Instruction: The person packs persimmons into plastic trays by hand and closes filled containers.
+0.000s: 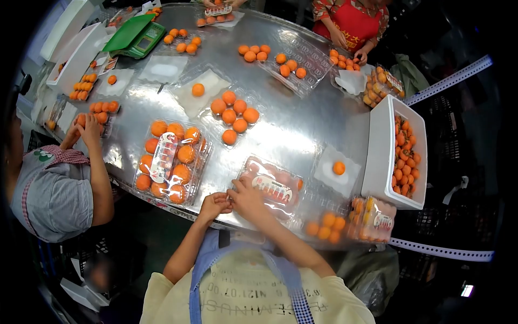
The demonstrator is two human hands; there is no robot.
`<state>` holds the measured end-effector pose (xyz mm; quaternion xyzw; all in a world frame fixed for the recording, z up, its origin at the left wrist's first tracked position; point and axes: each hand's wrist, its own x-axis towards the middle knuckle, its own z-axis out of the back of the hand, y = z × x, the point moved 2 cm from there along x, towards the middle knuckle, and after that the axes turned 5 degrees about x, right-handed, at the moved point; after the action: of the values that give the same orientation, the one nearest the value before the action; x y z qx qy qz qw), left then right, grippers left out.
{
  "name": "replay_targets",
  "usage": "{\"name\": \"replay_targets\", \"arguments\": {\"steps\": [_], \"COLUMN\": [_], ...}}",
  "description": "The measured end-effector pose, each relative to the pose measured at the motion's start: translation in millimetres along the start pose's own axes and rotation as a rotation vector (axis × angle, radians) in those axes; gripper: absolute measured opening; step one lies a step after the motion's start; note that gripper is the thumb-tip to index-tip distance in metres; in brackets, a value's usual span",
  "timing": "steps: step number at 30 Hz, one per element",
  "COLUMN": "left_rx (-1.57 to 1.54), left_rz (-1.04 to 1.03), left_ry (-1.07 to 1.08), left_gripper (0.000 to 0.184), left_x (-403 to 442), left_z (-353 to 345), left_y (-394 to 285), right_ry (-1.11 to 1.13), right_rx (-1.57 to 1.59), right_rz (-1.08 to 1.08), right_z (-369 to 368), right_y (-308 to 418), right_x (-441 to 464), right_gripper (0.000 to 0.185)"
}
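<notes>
A clear plastic clamshell box (275, 188) with a long white label lies at the table edge before me. Its round orange fruits, which look like loquats, show pale through the lid. My right hand (247, 200) reaches over the box's left edge with bent fingers. Close beside it, my left hand (217, 205) is closed, its fingertips meeting those of the right; whatever is between them is too small to make out. Left of my hands stands another labelled clamshell box (186, 154) full of fruit. Behind it, an open clear tray (229, 116) holds several fruits.
A white foam crate (380, 156) of fruit stands at the right, with a filled box (372, 220) near its front corner. A white pad (325, 171) bears one fruit. A green scale (143, 43) is at the far left. Co-workers handle fruit at the left and back.
</notes>
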<state>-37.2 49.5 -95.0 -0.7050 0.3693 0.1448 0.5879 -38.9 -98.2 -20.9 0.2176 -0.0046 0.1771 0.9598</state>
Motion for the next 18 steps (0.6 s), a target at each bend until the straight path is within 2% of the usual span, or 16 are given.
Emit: {"name": "replay_targets", "arguments": {"steps": [3,12,15,18], "left_rx": [-0.004,0.041,0.088,0.088], "left_rz": [-0.004,-0.096,-0.109,-0.101], "left_ry": [-0.003,-0.158,-0.223,-0.272], "left_gripper": [0.029,0.020,0.018,0.018], "left_x": [2,2,4,6], "left_z": [0,-15,-18,-20], "left_y": [6,8,3,1], "right_ry": [0.043,0.121,0.113,0.072], "right_rx": [0.019,-0.231,-0.271,-0.264], "right_rz": [0.034,0.127,0.154,0.183], "right_z": [-11,-25,-22,-18], "right_y": [2,19,18,19], "right_x": [6,16,19,24], "right_gripper": [0.035,0.038,0.035,0.019]}}
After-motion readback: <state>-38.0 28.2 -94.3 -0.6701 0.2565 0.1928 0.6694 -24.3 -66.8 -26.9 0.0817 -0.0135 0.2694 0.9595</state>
